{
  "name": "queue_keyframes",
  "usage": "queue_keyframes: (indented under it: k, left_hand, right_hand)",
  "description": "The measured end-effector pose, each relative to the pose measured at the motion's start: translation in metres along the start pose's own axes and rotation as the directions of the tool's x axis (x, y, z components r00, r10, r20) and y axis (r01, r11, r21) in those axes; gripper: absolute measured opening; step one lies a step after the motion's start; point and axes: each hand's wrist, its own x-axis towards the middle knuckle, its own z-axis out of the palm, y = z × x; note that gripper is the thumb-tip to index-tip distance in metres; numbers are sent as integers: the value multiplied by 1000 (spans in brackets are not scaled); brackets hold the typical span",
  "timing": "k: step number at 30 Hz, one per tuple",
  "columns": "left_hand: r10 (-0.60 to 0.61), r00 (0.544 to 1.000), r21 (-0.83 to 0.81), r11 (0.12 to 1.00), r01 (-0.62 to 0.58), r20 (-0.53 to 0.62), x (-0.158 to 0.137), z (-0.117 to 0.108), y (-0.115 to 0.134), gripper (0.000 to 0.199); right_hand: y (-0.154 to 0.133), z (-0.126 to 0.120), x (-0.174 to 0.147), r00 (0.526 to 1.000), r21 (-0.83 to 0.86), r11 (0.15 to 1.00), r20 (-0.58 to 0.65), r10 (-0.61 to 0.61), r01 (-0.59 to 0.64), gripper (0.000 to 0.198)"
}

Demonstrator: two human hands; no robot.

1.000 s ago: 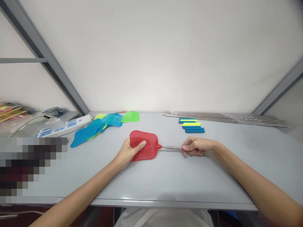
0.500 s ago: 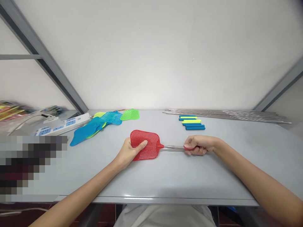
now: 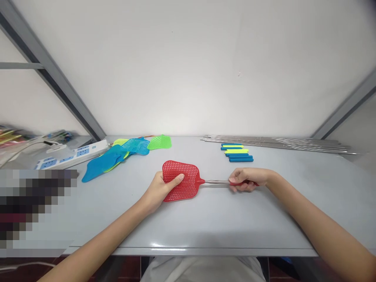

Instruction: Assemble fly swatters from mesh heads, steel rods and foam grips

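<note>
A red fly swatter (image 3: 188, 184) with a perforated head lies level across the middle, just above the table. My left hand (image 3: 160, 190) grips its head at the left edge, thumb on top and fingers hidden underneath. A short metal rod (image 3: 217, 182) joins the head to a red handle (image 3: 242, 183). My right hand (image 3: 245, 180) is closed around that handle, whose end shows by the palm. Behind my right hand lie several blue and yellow handle tubes (image 3: 241, 159) in a small stack.
Blue, yellow and green swatter heads (image 3: 136, 147) overlap at the back left beside a white power strip (image 3: 85, 152). Thin metal rods (image 3: 279, 141) lie in a bundle along the wall at the back right. Plastic-wrapped items (image 3: 13, 137) sit far left, near a pixelated area.
Both hands keep their hold on the fly swatter, which stays nearly in place. More of the red handle's end shows at my right palm. The camera view has shifted slightly.
</note>
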Motion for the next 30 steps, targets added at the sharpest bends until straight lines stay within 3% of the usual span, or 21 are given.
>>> queue_keyframes:
  k: [3, 6, 8, 9, 11, 12, 13, 14, 15, 17, 19, 23, 25, 27, 30]
  left_hand:
    - [-32, 999, -43, 999, 33, 21, 1, 0, 0, 29]
    - [-16, 1000, 22, 1000, 15, 19, 4, -1, 0, 33]
    - [104, 991, 174, 981, -87, -86, 6, -3, 1, 39]
    - [216, 962, 295, 942, -161, -165, 6, -4, 2, 44]
    - [494, 831, 588, 762, -272, -255, 3, -3, 7, 56]
    - [612, 759, 716, 630, -301, -220, -1, -1, 10, 59]
    - [686, 715, 809, 492, -322, -132, -4, 2, 14, 58]
    - [711, 703, 858, 362, -364, -2, -9, 6, 16, 53]
    - [680, 713, 864, 243, -440, 171, -13, 11, 18, 44]
    - [467, 739, 799, 107, -592, 485, -19, 22, 18, 32]
    - [313, 750, 776, 59, -628, 583, -21, 32, 13, 26]
    - [200, 768, 791, -69, -608, 608, -19, 36, 1, 30]
    - [167, 767, 785, -109, -610, 619, -19, 31, -1, 28]
    - [138, 779, 792, -109, -601, 611, -20, 23, -1, 26]
    - [88, 816, 821, -66, -568, 571, -27, 11, 1, 26]
  right_hand:
    - [-5, 5, -2, 997, -60, 997, -53, -53, 50, 30]
    - [-7, 8, -3, 995, -98, 993, -65, -70, 64, 33]
    - [-8, 10, -3, 995, -104, 993, -65, -71, 64, 34]
    - [-8, 10, -3, 996, -103, 993, -64, -68, 61, 35]
    - [-9, 14, -2, 997, -98, 994, -52, -55, 49, 36]
    - [-10, 16, -2, 998, -99, 994, -40, -45, 41, 37]
    - [-11, 19, -2, 999, -103, 994, -24, -37, 34, 37]
    - [-13, 23, -1, 999, -111, 993, -9, -33, 32, 38]
    - [-14, 27, 0, 999, -121, 992, 4, -33, 33, 38]
    - [-17, 36, 2, 999, -143, 989, 20, -38, 40, 39]
    - [-20, 43, 3, 999, -171, 984, 33, -34, 39, 39]
    - [-25, 49, 2, 998, -289, 956, 32, -47, 54, 37]
    - [-27, 49, 1, 997, -376, 924, -25, -78, 63, 36]
    - [-27, 52, 1, 979, -486, 873, -146, -139, 52, 36]
    - [-25, 69, 2, 918, -628, 778, -301, -259, 13, 37]
